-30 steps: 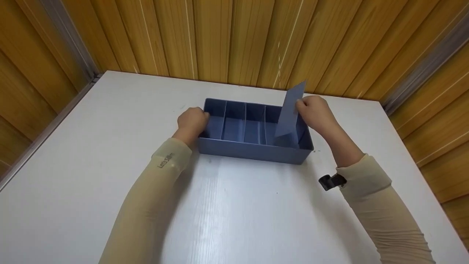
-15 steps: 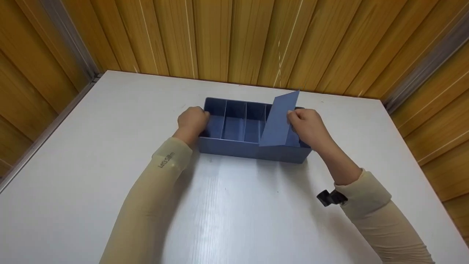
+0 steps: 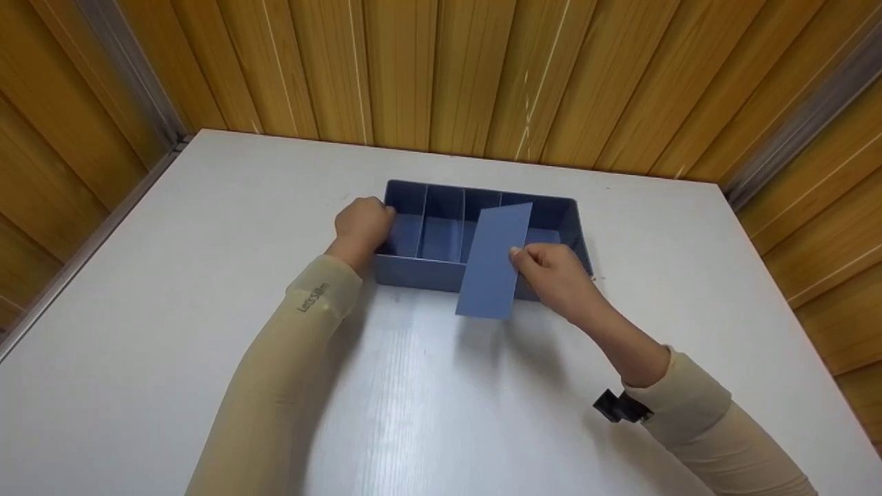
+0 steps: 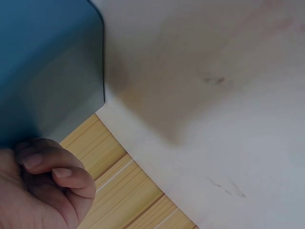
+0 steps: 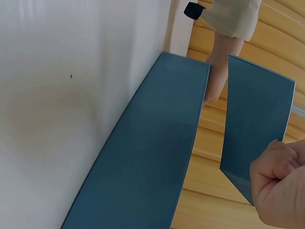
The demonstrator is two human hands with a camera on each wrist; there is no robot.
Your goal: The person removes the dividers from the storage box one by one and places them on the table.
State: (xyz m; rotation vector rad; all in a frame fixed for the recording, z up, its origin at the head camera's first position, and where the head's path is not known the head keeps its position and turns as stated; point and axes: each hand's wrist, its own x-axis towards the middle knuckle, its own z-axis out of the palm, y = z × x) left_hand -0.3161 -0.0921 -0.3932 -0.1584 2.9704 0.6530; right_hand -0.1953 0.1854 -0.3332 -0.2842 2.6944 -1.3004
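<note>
A blue-grey divided storage box (image 3: pixel 420 273) stands on the white table. Upright dividers (image 3: pixel 422 231) split its left part into compartments, and a wider compartment lies at the right end. My left hand (image 3: pixel 362 226) grips the rim of the box's left end wall; the left wrist view shows its curled fingers (image 4: pixel 78 183) against that wall. Between thumb and fingers, my right hand (image 3: pixel 561 281) pinches the long edge of a flat blue divider panel (image 3: pixel 490 265). The panel is held tilted above the box's front wall, clear of the compartments, and hides part of the box.
Wood-patterned panel walls (image 3: pixel 468 76) rise behind and beside the white table (image 3: pixel 427 386). A black wrist-camera mount (image 3: pixel 621 406) sticks out from the right sleeve.
My right hand has drawn the divider panel out of the box's right part, moving it left and toward me, over the front wall. The left hand has stayed on the left end.
</note>
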